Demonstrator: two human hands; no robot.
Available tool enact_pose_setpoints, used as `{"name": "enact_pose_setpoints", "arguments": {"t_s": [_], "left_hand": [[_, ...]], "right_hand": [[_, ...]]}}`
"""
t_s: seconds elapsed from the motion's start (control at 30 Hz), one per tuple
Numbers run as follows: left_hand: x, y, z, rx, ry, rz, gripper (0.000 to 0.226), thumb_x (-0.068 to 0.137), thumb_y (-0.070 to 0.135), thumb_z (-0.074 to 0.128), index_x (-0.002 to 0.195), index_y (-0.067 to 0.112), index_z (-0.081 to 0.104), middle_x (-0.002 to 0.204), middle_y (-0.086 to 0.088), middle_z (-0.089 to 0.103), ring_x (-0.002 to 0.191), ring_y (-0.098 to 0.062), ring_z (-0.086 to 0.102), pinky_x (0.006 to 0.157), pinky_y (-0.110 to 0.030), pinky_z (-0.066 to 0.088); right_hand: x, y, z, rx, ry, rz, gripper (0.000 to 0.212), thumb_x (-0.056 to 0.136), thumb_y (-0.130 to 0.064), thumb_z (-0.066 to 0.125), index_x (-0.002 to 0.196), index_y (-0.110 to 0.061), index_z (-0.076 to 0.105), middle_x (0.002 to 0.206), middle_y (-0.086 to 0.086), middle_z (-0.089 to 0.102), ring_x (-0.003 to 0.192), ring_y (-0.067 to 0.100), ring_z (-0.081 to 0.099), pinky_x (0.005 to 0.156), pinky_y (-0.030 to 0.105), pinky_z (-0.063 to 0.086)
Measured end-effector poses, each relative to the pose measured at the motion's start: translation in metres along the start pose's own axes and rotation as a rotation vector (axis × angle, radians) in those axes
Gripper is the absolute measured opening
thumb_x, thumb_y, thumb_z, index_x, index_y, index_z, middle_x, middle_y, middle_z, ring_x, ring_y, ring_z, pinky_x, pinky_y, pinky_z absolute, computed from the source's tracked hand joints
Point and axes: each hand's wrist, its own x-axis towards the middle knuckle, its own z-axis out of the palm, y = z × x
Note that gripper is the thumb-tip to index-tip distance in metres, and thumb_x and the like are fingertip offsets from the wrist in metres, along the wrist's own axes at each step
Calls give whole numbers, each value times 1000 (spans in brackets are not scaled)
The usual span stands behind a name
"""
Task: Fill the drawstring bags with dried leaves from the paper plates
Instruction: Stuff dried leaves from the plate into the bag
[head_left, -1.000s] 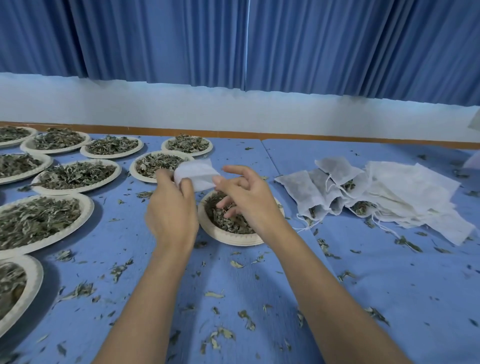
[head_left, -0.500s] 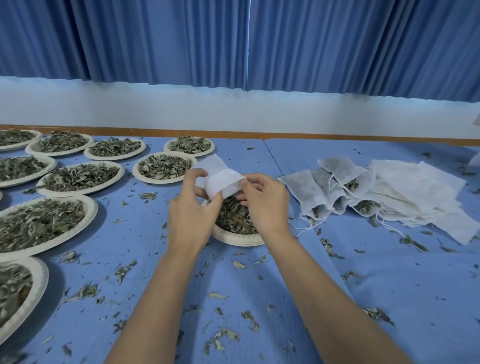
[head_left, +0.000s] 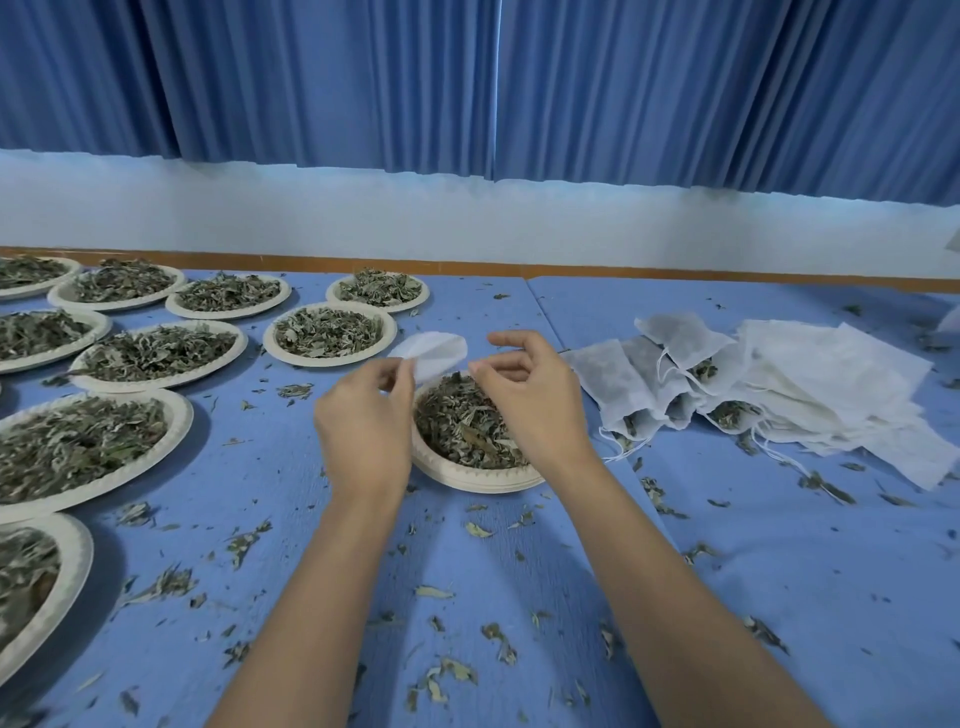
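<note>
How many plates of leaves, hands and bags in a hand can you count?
Paper plates: 10
Hands: 2, left hand and right hand
Drawstring bag held: 1
Total: 13
The pile of bags overlaps too much to count.

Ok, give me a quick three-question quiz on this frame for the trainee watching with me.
1. True or false: the left hand pinches a white drawstring bag.
2. The filled bags lie: A) on a plate B) on the blue table C) in a basket.
3. Fill in: the right hand hovers over a paper plate of dried ____.
Key: 1 true; 2 B; 3 leaves.
</note>
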Motion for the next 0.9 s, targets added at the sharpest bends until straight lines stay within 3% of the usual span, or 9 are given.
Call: {"name": "enact_pose_setpoints", "arguments": {"t_s": [0.07,0.1,0.2,0.3,0.43,0.6,0.73,0.83,0.9], "left_hand": [[3,-2,0,-10,35,-43,25,94,28,59,102,9,73,87,-6,72,70,-15,59,64,-22,40],[4,-3,1,0,44,-50,27,94,30,58,102,10,73,86,-6,72,67,-13,57,62,-20,36],[4,-3,2,13,54,-44,28,95,30,56,101,9,73,84,-7,72,66,-13,55,59,-17,31],[3,-2,3,-2,46,-52,27,95,30,56,102,9,73,86,-5,72,70,-12,57,64,-18,35],[2,-2,3,-9,47,-39,27,95,28,57,102,8,73,88,-5,72,74,-9,56,65,-14,32],[0,-2,4,21,50,-31,27,95,28,56,104,8,72,90,-6,72,75,-16,61,65,-19,35],[1,0,4,-5,70,-45,26,95,27,57,105,8,72,91,-5,72,74,-8,54,64,-11,30],[3,1,6,-7,78,-64,25,95,25,57,106,8,72,93,-6,73,72,-8,53,64,-7,31],[4,2,9,5,69,-69,25,95,24,57,106,7,72,93,-8,73,74,-11,57,62,-11,32]], "right_hand": [[3,4,-5,-349,-101,-56,47,85,-37,67,128,-25,53,126,-4,59,119,9,51,98,31,44],[3,5,-7,-498,-186,-83,57,85,-43,65,137,-29,46,142,-2,46,134,16,36,108,36,35],[3,4,-9,-702,-444,-112,67,85,-54,60,144,-44,30,160,-4,9,147,22,1,116,44,16],[2,7,-8,-782,-515,-174,61,90,-46,59,145,-39,33,159,-4,15,146,21,14,114,36,19],[2,8,-7,-813,-425,-230,48,91,-33,62,136,-28,51,140,1,51,129,19,44,104,32,36],[-1,11,-2,-810,-310,-203,33,90,-24,63,123,-26,65,115,5,68,108,22,58,90,31,44],[-1,14,0,-730,-224,-181,26,91,-18,61,115,-23,70,109,3,72,97,19,64,86,30,50],[2,16,-4,-585,-122,-161,22,90,-16,63,109,-21,73,97,4,74,55,1,57,58,9,43],[3,16,-7,-474,-49,-159,20,88,-14,64,105,-19,74,93,4,75,41,-2,45,50,8,35]]}}
